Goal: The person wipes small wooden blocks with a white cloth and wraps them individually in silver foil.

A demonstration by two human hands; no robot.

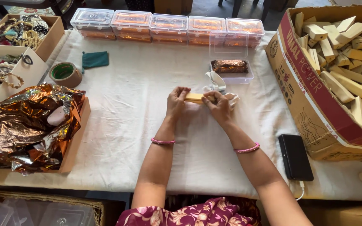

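My left hand (177, 103) and my right hand (219, 106) both grip a pale wooden block (194, 98) held level over the white tablecloth (135, 125) at mid-table. A white cloth (231, 98) lies bunched under and behind my right hand; I cannot tell whether the fingers hold it. Just beyond the hands stands an open clear plastic box (232, 72) with a copper-foil-wrapped piece inside, its lid raised behind it.
A big cardboard box (315, 104) of wooden blocks fills the right side. A black phone (295, 157) lies near it. Closed clear boxes (168, 27) line the far edge. Left: crumpled copper foil (26, 125), a tape roll (65, 74), a green pouch (95, 60), boxes of beads (19, 31).
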